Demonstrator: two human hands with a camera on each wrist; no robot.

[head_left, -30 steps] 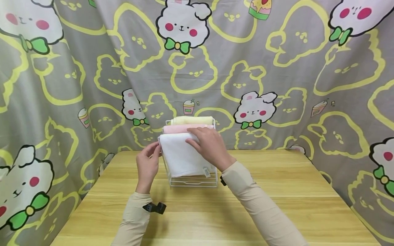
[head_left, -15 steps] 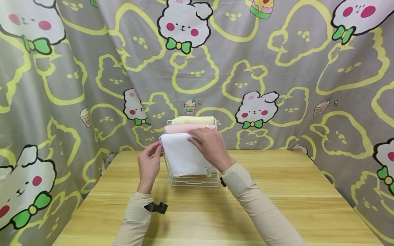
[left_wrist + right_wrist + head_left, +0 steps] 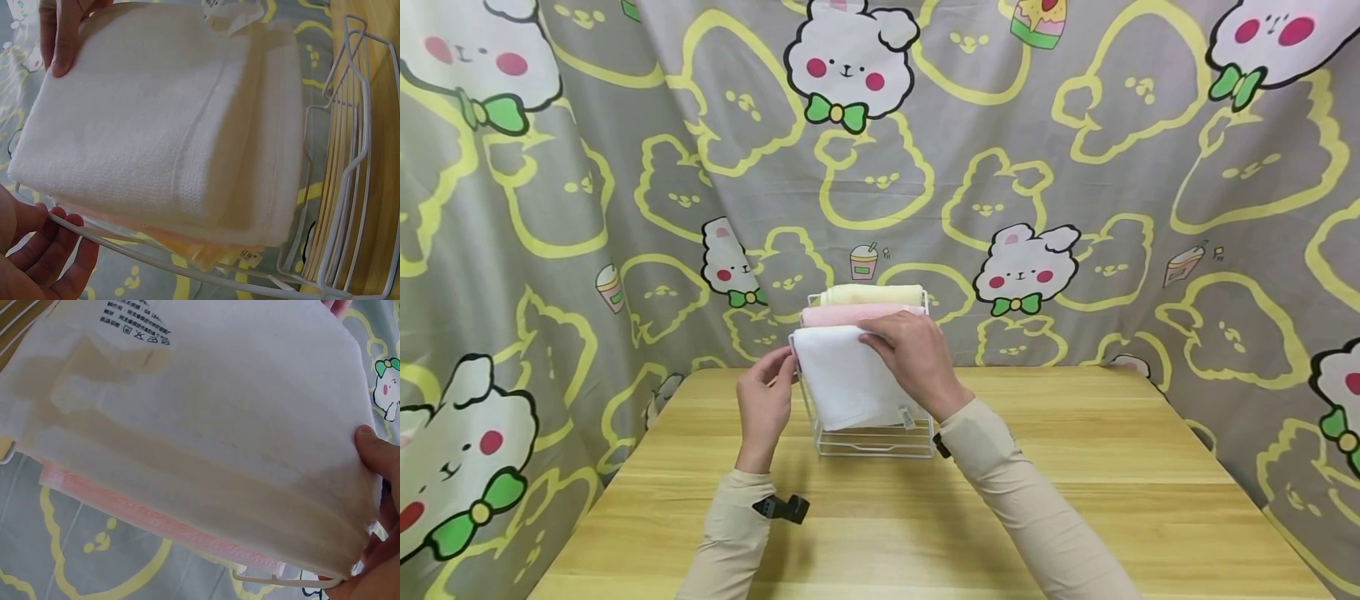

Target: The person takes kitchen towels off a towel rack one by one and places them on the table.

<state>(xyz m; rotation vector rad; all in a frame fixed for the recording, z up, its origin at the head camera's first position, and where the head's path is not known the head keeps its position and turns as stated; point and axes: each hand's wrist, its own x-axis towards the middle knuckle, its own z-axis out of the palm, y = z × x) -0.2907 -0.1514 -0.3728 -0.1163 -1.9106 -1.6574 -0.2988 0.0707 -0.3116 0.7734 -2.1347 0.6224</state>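
Note:
A white wire rack (image 3: 875, 455) stands on the table with folded towels hung over its bars. At the front hangs a white towel (image 3: 842, 383) with a small label (image 3: 907, 418) near its lower right corner. My right hand (image 3: 919, 365) pinches this towel at its top edge, thumb in front and the other fingers behind. My left hand (image 3: 763, 408) grips the rack's side wire with thumb and fingertips, as the left wrist view shows. Behind the white towel hang a pink towel (image 3: 838, 316) and a pale yellow towel (image 3: 868, 294), both mostly hidden.
The wood-grain table (image 3: 1075, 508) stretches out to both sides and in front of the rack. A grey curtain (image 3: 880, 179) with rabbit prints closes off the back and both sides. A black wrist camera (image 3: 782, 507) sits on the left sleeve.

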